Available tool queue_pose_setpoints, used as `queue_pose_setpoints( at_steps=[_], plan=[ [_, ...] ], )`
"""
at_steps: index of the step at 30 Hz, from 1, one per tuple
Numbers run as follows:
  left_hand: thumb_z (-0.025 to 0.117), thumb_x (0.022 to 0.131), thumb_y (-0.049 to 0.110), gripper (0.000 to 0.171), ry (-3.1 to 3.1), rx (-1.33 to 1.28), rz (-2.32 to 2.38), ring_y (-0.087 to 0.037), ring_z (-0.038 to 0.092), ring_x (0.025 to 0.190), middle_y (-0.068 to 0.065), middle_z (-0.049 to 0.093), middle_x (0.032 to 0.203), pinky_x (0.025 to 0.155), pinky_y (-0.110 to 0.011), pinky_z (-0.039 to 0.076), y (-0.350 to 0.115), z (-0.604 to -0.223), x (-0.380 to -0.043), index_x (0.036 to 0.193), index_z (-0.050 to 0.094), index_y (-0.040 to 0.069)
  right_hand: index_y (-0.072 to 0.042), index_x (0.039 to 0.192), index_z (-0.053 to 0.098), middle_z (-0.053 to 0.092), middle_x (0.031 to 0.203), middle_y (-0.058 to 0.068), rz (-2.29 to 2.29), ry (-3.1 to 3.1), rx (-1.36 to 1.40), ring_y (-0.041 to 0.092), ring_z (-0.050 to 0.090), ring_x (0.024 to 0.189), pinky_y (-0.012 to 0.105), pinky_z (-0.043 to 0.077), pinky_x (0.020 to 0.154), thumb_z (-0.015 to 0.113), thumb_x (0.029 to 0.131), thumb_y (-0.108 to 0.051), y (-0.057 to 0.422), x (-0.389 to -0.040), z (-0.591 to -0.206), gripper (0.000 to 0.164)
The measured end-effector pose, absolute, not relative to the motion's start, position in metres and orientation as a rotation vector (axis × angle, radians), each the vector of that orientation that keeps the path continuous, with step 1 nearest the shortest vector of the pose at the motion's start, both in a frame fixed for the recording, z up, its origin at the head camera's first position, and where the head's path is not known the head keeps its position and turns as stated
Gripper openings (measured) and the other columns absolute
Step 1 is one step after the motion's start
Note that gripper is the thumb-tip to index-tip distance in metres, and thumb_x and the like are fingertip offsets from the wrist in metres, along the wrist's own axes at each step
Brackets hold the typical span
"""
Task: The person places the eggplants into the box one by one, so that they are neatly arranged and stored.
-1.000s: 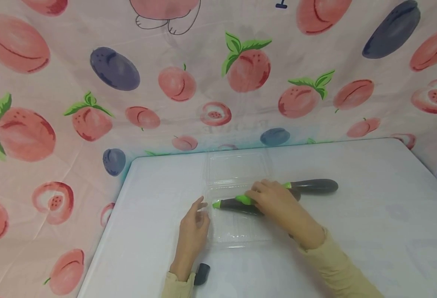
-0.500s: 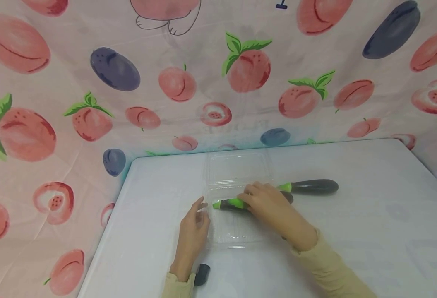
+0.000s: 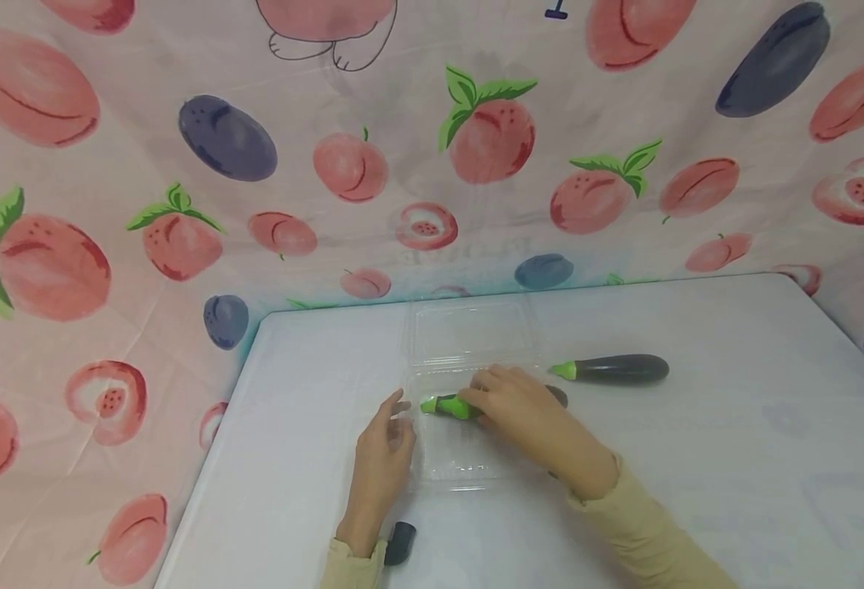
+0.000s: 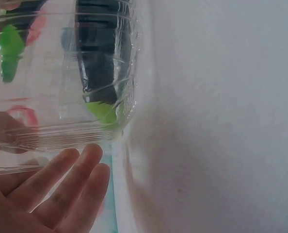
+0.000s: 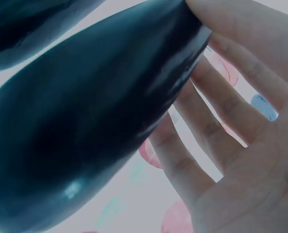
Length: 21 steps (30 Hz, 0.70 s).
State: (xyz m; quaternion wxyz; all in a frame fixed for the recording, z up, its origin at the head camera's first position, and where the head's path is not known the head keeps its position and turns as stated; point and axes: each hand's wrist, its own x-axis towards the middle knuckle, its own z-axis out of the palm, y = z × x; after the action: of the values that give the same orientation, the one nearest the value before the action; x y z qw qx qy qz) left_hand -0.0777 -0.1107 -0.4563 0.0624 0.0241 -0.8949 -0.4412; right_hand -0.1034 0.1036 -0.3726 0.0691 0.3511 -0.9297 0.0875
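Note:
A toy-like eggplant point(image 5: 86, 116) with a bright green cap point(image 3: 459, 407) is in my right hand point(image 3: 524, 413), pinched between thumb and fingers over the clear plastic container point(image 3: 469, 488). Beneath it a second eggplant point(image 4: 98, 53) lies inside the container, its green tip by the left wall. The right hand and the upper eggplant hide much of that one in the head view. My left hand point(image 3: 384, 454) stays at the container's left side, fingers fairly straight and fingertips right at its wall.
A third eggplant point(image 3: 619, 370) lies on the white table point(image 3: 734, 458) right of the container. The container's lid point(image 3: 472, 331) is folded back toward the fruit-print cloth point(image 3: 388, 98) behind. A small black device point(image 3: 400, 542) sits by the left wrist.
My right hand has moved left and slightly down with its eggplant, now lying over the one in the container. The third eggplant's green cap has come into full view. The left hand has stayed put.

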Motion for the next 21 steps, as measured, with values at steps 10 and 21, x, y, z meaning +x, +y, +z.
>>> queue_pose_setpoints(
  at_steps=[10,21],
  plan=[
    [0.053,0.101,0.019,0.045,-2.712,0.089,-1.338,-0.020,0.065,0.112,0.000,0.064,0.131,0.095,-0.041,0.056,-0.110,-0.455,-0.076,0.146,0.048,0.018,-0.016,0.110,0.074,0.066,0.096,-0.002,0.256,-2.776,1.087,0.015,0.060,0.091,0.031,0.056,0.082,0.082,0.080,-0.012,0.098,-0.102,-0.375,0.032],
    [0.054,0.101,0.018,0.045,-2.707,0.082,-1.350,-0.022,0.065,0.114,-0.001,0.064,0.132,0.096,-0.041,0.056,-0.110,-0.454,-0.076,0.146,0.048,0.018,-0.015,0.107,0.074,0.065,0.091,-0.002,0.226,-2.769,1.130,0.013,0.057,0.083,0.028,0.054,0.072,0.083,0.079,-0.013,0.093,-0.101,-0.381,0.029]
  ],
)
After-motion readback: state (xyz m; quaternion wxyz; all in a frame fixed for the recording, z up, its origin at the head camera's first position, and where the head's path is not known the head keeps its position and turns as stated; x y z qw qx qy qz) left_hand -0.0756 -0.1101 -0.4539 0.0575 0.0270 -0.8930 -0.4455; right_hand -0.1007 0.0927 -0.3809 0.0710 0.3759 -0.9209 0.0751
